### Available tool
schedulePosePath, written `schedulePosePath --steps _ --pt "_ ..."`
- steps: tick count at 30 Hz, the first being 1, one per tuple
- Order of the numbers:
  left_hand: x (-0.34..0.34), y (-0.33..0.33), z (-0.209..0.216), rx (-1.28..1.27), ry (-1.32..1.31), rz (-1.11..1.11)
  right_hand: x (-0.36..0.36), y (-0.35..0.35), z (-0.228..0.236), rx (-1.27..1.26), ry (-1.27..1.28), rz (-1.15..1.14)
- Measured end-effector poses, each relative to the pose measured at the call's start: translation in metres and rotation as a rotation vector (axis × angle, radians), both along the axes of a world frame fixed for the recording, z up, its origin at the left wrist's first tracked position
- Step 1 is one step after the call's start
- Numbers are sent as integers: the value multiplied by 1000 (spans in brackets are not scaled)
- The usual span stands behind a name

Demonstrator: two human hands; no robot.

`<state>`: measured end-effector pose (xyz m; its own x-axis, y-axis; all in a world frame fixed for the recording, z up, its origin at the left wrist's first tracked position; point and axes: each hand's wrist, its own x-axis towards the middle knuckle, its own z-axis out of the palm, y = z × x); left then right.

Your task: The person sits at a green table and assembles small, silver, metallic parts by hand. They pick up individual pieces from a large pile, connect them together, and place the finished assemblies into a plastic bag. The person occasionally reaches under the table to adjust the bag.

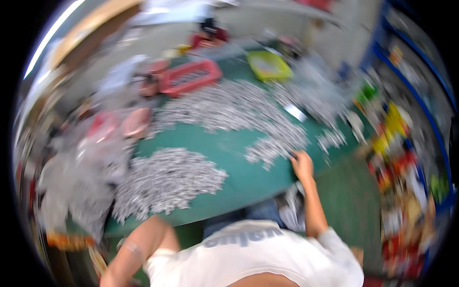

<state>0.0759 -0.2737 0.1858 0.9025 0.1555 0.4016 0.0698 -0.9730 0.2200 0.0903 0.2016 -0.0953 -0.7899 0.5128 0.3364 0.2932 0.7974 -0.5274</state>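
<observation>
My right hand [302, 165] is at the table's near right edge, beside the end of a spread of small silvery metal-looking pieces [279, 143]. Its fingers look drawn together at a small dark spot, and blur hides what they hold. The arm on my left bends at the lower left, with a pale band [134, 248] around it; my left hand itself does not show. A second heap of the same silvery pieces [169, 182] covers the table's near left. The pieces are too blurred to name.
On the green table [215, 143] stand a pink basket [191, 76] holding pieces and a yellow-green basket [269, 65]. Clear plastic bags crowd the left [79, 182] and back right. A person [209, 36] is at the far side. Blue shelving [411, 81] with packages lines the right.
</observation>
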Motion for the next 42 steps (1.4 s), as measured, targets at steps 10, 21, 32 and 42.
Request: schedulePosePath --steps 10,21,32,42 --pt "-49 102 -104 -404 -1125 -215 -23 -39 17 152 -210 19" --pt "-52 251 -195 -768 -1368 1407 8 -19 70 -756 229 167" --pt "-43 282 -171 -170 -917 1796 18 -48 113 -613 336 396" --pt "-43 276 -172 -1024 -1615 1384 19 -53 94 -1212 455 363"
